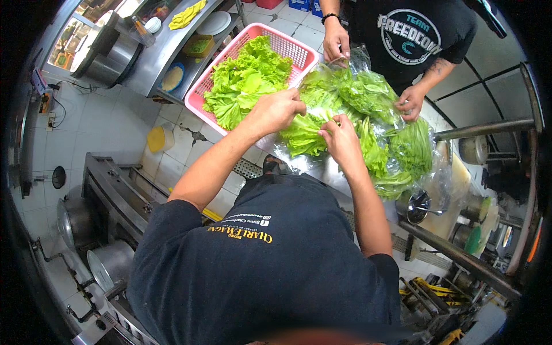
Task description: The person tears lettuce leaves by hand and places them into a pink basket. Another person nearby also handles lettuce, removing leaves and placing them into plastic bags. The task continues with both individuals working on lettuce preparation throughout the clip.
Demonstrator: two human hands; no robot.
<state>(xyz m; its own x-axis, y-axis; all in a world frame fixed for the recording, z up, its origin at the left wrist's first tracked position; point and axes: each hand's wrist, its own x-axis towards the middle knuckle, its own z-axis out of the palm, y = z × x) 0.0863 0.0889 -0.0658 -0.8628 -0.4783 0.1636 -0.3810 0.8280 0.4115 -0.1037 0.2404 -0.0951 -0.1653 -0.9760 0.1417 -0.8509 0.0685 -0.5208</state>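
Leafy green lettuce lies on clear plastic at the table before me. My left hand is over the join between that lettuce and a pink plastic basket, fingers curled; whether it holds a piece cannot be told. In the basket is a heap of loose lettuce leaves. My right hand is just above the lettuce on the table, thumb and fingertips bent close together, their grip unclear. Clear plastic bags of greens lie beyond it, and more greens in plastic are to its right.
Across the table a person's hands touch a bag of greens. A metal ladle rests in a container at the table's right end. Steel shelving with a yellow cloth stands at upper left. A metal rail runs at lower right.
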